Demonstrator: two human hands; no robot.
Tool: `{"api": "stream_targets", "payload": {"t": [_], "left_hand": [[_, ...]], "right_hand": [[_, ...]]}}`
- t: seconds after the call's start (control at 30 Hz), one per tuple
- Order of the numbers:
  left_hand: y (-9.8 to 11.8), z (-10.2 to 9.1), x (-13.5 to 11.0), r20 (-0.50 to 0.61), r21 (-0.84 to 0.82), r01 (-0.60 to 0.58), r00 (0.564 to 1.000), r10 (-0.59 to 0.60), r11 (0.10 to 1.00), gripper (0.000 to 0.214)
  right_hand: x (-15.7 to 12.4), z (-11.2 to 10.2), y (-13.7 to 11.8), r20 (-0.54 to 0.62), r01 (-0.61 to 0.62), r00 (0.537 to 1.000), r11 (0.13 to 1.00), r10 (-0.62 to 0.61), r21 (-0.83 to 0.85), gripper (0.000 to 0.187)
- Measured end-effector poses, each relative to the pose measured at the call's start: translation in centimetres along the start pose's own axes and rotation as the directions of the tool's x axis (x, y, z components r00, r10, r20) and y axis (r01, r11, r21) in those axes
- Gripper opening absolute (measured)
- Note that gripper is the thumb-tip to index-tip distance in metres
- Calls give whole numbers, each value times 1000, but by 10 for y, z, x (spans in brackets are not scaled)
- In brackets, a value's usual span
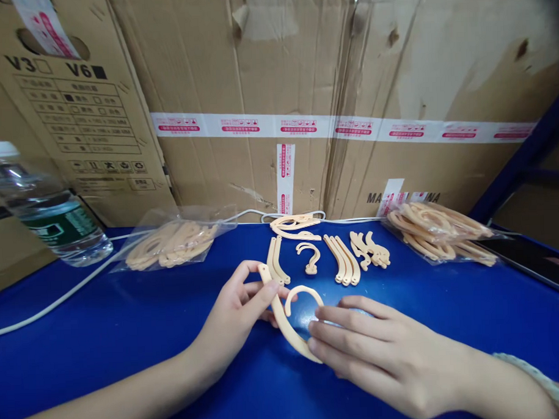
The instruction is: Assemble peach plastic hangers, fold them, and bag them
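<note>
My left hand (246, 302) pinches the upper end of a curved beige hanger arm (287, 325) between thumb and fingers. At the arm's lower end, my right hand (371, 347) has its fingers closed around a beige hanger hook (303, 289). The hook's curl shows above the fingertips; its base is hidden behind them, so I cannot tell whether it is joined to the arm. Just beyond my hands, a single hook (311, 257) lies on the blue table (174, 347). Loose hanger arms (343, 262) lie to its right, and more arms (276, 258) to its left.
A pile of small hooks (372, 249) and a folded hanger (293, 226) lie farther back. Bagged beige parts sit at left (170, 244) and right (438, 228). A water bottle (54, 211), white cable (72, 302), dark phone-like slab (529, 262) and cardboard boxes (238, 70) surround them.
</note>
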State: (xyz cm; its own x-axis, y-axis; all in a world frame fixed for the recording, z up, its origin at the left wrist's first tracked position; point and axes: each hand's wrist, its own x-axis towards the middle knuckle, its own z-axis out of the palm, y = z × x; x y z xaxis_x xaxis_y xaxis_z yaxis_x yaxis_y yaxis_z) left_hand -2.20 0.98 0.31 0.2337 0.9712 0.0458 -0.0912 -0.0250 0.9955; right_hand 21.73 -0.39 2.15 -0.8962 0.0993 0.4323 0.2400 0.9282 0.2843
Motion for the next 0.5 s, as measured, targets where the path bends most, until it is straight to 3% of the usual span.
{"api": "stream_targets", "payload": {"t": [0.2, 0.4, 0.5], "left_hand": [[0, 5, -2, 75, -44, 1, 997, 2, 999, 34], [0, 6, -2, -28, -22, -50, 998, 50, 998, 41], [-4, 5, -2, -123, 69, -160, 978, 168, 985, 51]], "right_hand": [[-3, 9, 6, 14, -36, 999, 997, 36, 70, 32], [-5, 9, 7, -10, -169, 985, 980, 170, 103, 30], [-6, 9, 7, -29, -223, 973, 969, 227, 110, 29]]}}
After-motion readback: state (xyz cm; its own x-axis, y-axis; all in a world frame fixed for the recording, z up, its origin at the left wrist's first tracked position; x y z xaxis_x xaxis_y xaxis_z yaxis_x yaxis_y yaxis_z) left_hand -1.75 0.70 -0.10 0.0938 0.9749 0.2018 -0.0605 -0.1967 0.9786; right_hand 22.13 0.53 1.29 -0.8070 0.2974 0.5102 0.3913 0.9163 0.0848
